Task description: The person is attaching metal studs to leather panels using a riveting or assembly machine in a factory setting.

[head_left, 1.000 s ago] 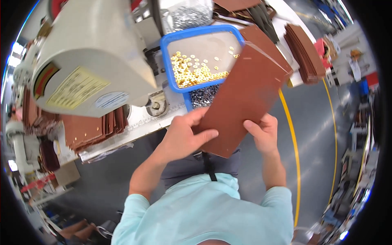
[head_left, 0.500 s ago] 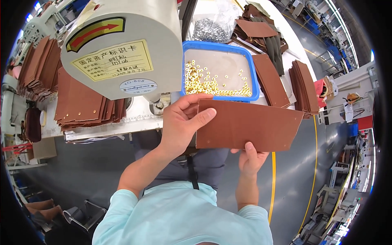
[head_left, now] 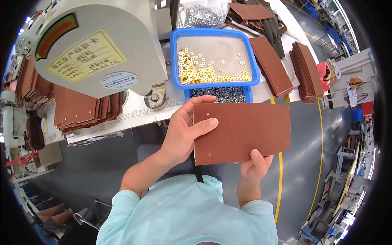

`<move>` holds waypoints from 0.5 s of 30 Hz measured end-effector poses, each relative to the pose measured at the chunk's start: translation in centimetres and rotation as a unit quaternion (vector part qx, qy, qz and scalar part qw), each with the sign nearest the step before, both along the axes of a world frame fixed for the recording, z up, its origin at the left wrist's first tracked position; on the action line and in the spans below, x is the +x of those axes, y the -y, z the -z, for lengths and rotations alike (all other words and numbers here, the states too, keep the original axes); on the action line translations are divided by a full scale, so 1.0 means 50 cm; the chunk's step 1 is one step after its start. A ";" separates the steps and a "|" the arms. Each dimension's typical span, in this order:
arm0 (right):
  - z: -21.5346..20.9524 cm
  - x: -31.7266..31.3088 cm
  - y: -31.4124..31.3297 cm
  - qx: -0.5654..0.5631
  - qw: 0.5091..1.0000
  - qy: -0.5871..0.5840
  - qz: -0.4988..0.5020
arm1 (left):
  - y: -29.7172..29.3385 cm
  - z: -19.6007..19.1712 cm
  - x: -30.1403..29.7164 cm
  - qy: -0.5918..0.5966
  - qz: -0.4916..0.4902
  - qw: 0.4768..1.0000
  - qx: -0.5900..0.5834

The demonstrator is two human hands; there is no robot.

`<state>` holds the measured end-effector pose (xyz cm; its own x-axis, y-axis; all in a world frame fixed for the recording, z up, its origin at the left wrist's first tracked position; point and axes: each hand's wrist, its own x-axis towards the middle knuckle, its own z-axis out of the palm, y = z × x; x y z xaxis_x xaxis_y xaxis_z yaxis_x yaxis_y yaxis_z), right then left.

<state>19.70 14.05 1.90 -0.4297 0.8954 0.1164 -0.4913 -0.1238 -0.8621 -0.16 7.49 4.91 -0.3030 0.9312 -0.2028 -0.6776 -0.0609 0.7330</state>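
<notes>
I hold a flat brown leather panel [head_left: 245, 130] level in front of my chest. It is rectangular, with small holes near its left edge. My left hand [head_left: 185, 130] grips the left end, thumb lying on top. My right hand [head_left: 255, 163] supports the lower edge from beneath, with one finger curled over the rim. Just beyond the panel sits a blue tray [head_left: 179, 77] with several small gold rings, and below it a second blue tray of dark metal pieces [head_left: 218, 93].
A large cream press machine [head_left: 94, 45] fills the upper left of the bench. Stacks of brown leather panels lie at the left [head_left: 81, 110] and at the right [head_left: 306, 71]. A clear bag of silver parts [head_left: 202, 16] sits at the back. Grey floor with a yellow line [head_left: 318, 163] runs along the right.
The panel has swung from tilted upright to lying flat and level. My left hand shifted to its left end, and my right hand stays under the lower edge.
</notes>
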 end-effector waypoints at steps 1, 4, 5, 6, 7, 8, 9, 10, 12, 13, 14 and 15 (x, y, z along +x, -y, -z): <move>-0.002 -0.002 0.008 -0.011 1.000 0.005 0.008 | 0.003 0.002 0.005 0.043 -0.002 0.999 -0.018; 0.004 0.013 0.028 -0.027 0.999 0.022 -0.005 | 0.024 0.014 0.020 0.103 0.018 0.992 -0.065; 0.008 0.024 0.036 -0.026 0.999 0.031 -0.028 | 0.034 0.019 0.026 0.119 0.038 0.989 -0.086; 0.024 0.034 0.043 -0.038 0.998 0.033 -0.022 | 0.041 0.026 0.032 0.122 0.043 0.987 -0.097; 0.048 0.046 0.050 -0.004 0.997 0.073 0.018 | 0.047 0.035 0.038 0.088 0.052 0.990 -0.101; 0.060 0.054 0.055 0.029 0.992 0.113 0.054 | 0.056 0.043 0.044 0.056 0.058 0.991 -0.104; 0.062 0.063 0.058 0.018 0.991 0.116 0.055 | 0.064 0.054 0.050 0.059 0.060 0.990 -0.115; 0.056 0.067 0.057 0.014 0.992 0.123 0.025 | 0.072 0.066 0.058 0.051 0.058 0.989 -0.125; 0.060 0.067 0.057 0.002 0.991 0.130 -0.002 | 0.082 0.087 0.074 0.044 0.060 0.987 -0.142; 0.064 0.063 0.058 -0.010 0.992 0.123 -0.010 | 0.085 0.095 0.083 0.022 0.046 0.987 -0.150; 0.069 0.059 0.059 -0.020 0.993 0.115 -0.017 | 0.087 0.103 0.091 -0.001 0.033 0.987 -0.156; 0.069 0.053 0.061 -0.026 0.993 0.115 -0.014 | 0.090 0.110 0.098 -0.001 0.036 0.986 -0.162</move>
<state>22.37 11.01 -1.58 -0.4652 0.8845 -0.0347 -0.2779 -0.1831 -0.9430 4.75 3.00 -0.61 -0.2386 0.8372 -0.4921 -0.6708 0.2243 0.7069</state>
